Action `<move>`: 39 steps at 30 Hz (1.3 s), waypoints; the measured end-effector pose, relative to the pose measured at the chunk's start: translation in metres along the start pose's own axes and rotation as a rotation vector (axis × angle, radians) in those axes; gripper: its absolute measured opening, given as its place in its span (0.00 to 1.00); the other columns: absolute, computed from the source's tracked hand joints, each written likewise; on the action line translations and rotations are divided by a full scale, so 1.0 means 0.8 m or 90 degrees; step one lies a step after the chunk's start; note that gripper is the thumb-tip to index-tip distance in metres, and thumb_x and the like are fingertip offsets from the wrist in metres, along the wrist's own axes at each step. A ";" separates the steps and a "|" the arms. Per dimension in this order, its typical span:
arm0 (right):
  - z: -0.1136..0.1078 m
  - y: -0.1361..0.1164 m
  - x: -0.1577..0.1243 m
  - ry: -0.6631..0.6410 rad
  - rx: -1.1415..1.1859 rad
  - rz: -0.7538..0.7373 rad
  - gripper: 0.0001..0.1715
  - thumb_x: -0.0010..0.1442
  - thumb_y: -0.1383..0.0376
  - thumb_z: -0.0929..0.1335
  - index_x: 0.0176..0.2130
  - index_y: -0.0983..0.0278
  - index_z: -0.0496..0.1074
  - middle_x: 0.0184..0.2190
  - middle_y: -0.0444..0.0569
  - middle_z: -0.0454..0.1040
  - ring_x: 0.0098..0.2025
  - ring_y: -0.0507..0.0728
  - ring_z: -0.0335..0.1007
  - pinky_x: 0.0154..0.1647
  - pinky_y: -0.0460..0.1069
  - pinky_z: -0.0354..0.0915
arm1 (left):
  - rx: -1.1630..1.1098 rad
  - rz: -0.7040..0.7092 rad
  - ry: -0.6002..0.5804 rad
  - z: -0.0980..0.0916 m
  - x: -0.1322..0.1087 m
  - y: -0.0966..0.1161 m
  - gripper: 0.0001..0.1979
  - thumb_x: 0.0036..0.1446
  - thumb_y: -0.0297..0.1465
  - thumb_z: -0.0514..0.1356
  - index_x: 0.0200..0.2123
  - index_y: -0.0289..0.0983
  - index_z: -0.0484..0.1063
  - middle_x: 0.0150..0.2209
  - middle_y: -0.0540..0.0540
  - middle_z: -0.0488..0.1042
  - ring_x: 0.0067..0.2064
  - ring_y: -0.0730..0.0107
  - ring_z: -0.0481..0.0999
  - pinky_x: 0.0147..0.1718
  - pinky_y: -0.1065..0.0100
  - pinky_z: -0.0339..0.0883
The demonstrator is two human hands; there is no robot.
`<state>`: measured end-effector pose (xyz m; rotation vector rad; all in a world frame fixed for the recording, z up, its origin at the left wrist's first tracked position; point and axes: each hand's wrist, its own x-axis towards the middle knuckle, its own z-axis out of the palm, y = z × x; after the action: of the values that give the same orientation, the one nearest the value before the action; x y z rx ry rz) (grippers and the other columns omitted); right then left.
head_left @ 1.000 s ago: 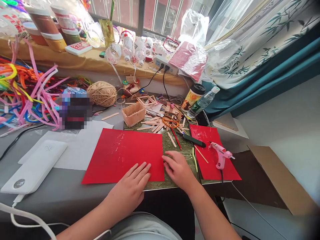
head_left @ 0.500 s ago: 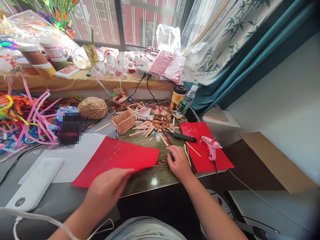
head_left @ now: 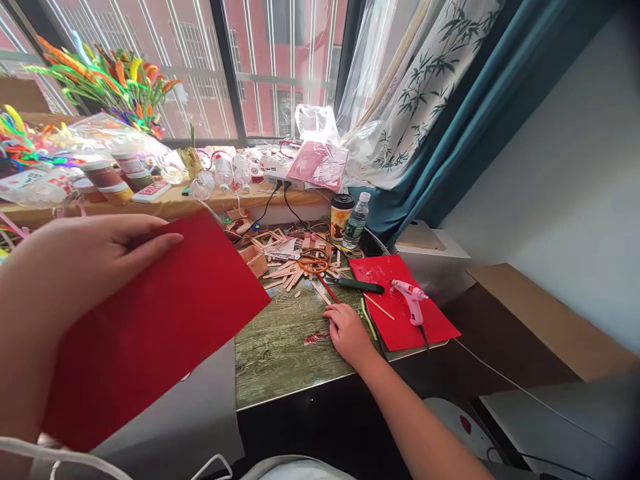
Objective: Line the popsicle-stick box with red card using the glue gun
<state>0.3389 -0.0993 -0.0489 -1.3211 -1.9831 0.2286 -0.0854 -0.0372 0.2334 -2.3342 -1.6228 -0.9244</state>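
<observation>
The left hand (head_left: pixel 85 257) grips a large red sheet (head_left: pixel 150 333) by its upper left edge, fingers over the face and thumb presumably behind. The sheet is lifted clear of the desk and tilted, its long axis running from upper right, near the small wooden box (head_left: pixel 255 259), down to lower left toward the person's body. It hangs over the grey area on the left side of the worktop and hides what lies under it.

The right hand (head_left: pixel 347 333) lies palm down on the green mat (head_left: pixel 280 347), fingers loosely spread, holding nothing; its fingertips rest just beside a small red scrap (head_left: pixel 316 338). This hand is well apart from the lifted sheet, so the left hand alone carries it.

To the right of the right hand lies a smaller red sheet (head_left: pixel 400 313) bearing a pink glue gun (head_left: pixel 410 299). Beyond it are scattered wooden sticks (head_left: pixel 290 267), orange-handled scissors (head_left: pixel 313 261), a cup (head_left: pixel 341 217) and a water bottle (head_left: pixel 357 220).
</observation>
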 end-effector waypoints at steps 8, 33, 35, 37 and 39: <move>0.002 0.001 -0.001 0.024 -0.011 -0.006 0.17 0.66 0.76 0.66 0.48 0.61 0.79 0.49 0.57 0.80 0.54 0.66 0.75 0.59 0.65 0.73 | -0.070 0.077 -0.407 0.179 -0.013 0.029 0.19 0.68 0.50 0.58 0.42 0.45 0.83 0.40 0.48 0.86 0.38 0.58 0.83 0.37 0.64 0.73; -0.007 -0.030 -0.001 -0.233 0.012 -0.231 0.21 0.70 0.65 0.70 0.60 0.59 0.77 0.65 0.54 0.77 0.69 0.66 0.71 0.71 0.66 0.65 | 0.033 0.218 -0.360 0.312 -0.160 0.029 0.38 0.73 0.50 0.53 0.77 0.38 0.55 0.78 0.38 0.54 0.78 0.43 0.54 0.75 0.41 0.47; -0.008 -0.033 -0.002 -0.233 0.002 -0.239 0.21 0.70 0.65 0.69 0.61 0.60 0.77 0.66 0.54 0.77 0.69 0.67 0.71 0.70 0.66 0.65 | 0.041 0.171 -0.360 0.302 -0.158 0.014 0.34 0.72 0.47 0.54 0.75 0.38 0.61 0.75 0.37 0.63 0.74 0.43 0.63 0.72 0.41 0.54; -0.010 -0.034 -0.001 -0.235 -0.006 -0.248 0.21 0.70 0.65 0.69 0.61 0.60 0.76 0.64 0.55 0.77 0.67 0.67 0.71 0.70 0.65 0.66 | 0.033 0.146 -0.351 0.296 -0.160 0.007 0.31 0.72 0.45 0.56 0.72 0.39 0.66 0.71 0.37 0.69 0.70 0.43 0.70 0.69 0.42 0.60; -0.012 -0.033 0.004 -0.238 -0.018 -0.246 0.21 0.70 0.65 0.69 0.61 0.60 0.76 0.61 0.56 0.79 0.63 0.66 0.74 0.68 0.64 0.68 | 0.016 0.134 -0.324 0.292 -0.166 0.006 0.27 0.72 0.44 0.56 0.68 0.40 0.71 0.69 0.37 0.72 0.68 0.43 0.72 0.67 0.43 0.64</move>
<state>0.3256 -0.1106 -0.0270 -0.9324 -2.5174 0.2769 -0.0179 -0.0393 -0.0270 -2.8080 -1.4746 -0.2752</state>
